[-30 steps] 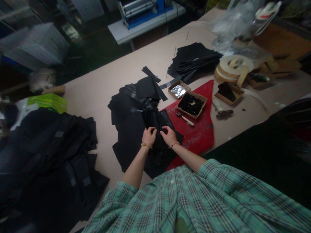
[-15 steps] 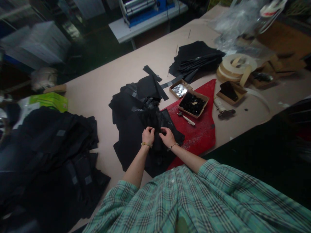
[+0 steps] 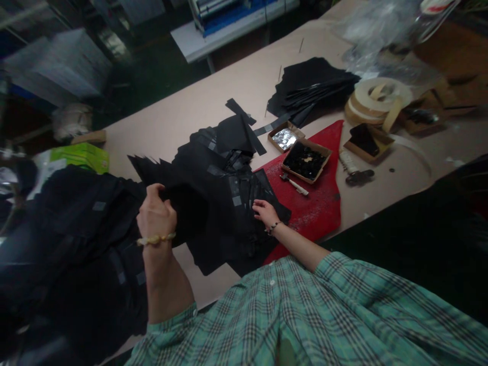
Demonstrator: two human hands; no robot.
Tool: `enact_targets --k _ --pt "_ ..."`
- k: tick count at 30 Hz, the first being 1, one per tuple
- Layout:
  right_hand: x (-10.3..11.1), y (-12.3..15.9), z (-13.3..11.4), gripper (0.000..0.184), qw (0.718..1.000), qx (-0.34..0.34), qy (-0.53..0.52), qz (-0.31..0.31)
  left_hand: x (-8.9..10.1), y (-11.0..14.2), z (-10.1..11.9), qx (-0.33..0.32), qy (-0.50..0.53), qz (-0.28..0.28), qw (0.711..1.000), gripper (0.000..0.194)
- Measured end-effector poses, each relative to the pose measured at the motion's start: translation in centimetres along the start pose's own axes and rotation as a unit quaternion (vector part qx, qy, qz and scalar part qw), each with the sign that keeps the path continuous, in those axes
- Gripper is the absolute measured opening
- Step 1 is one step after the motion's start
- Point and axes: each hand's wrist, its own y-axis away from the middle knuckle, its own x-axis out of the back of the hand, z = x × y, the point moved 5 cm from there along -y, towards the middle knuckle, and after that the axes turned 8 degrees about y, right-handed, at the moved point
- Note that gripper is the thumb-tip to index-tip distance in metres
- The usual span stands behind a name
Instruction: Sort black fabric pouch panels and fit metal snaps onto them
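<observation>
Sheet [image 3: 186, 206]: black; held at its left side above the counter [image 3: 171, 112], with the black pieces [image 3: 213, 203] just beside it on the right; whether one layer or several was held could not be told.
Left hand [image 3: 157, 211]: bent fingers and thumb were closed on the sheet, near the dark heap.
Right hand [image 3: 266, 212]: placed over the right part of the black pieces, with the fingers loosely bent; whether anything was grasped could not be told.
Dark heap [image 3: 72, 239]: spread at the far left, with small grey patches seen on it; a bright green packet [image 3: 82, 157] was seen behind it.
Black strips [image 3: 241, 112]: laid at the far end of the black pieces.
Red sheet [image 3: 324, 203]: laid flat to the right of the black pieces and partly covered by them.
Box of black bits [image 3: 299, 176]: set on the red sheet, just beside a box of silvery bits [image 3: 275, 146].
White-handled tool [image 3: 295, 184]: laid on the red sheet, in front of the box of black bits.
Far stack [image 3: 308, 86]: black layers, piled behind the two boxes.
Tape rolls [image 3: 381, 99]: stacked to the right of the far stack, with clear plastic [image 3: 377, 46] heaped behind them.
</observation>
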Motion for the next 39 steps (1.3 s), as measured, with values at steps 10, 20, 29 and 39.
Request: enact_targets --k 10,20,29,39 --pt "-2.7 0.6 0.4 0.029 0.998 0.026 0.001 -0.058 -17.4 6.5 6.3 -0.064 0.054 -0.25 0.965 0.026" --pt "-3.5 0.1 0.8 0.026 0.997 0.074 0.017 -0.029 -19.5 7.5 4.8 0.023 0.167 -0.206 0.964 0.042" --pt "-4.2 1.5 0.3 0.033 0.993 0.033 -0.054 -0.103 -19.8 7.4 4.7 -0.036 0.141 -0.247 0.958 0.045" --pt "-3.9 0.0 0.3 0.032 0.993 0.108 0.053 0.013 -19.9 7.9 4.7 -0.031 0.128 -0.232 0.964 0.044"
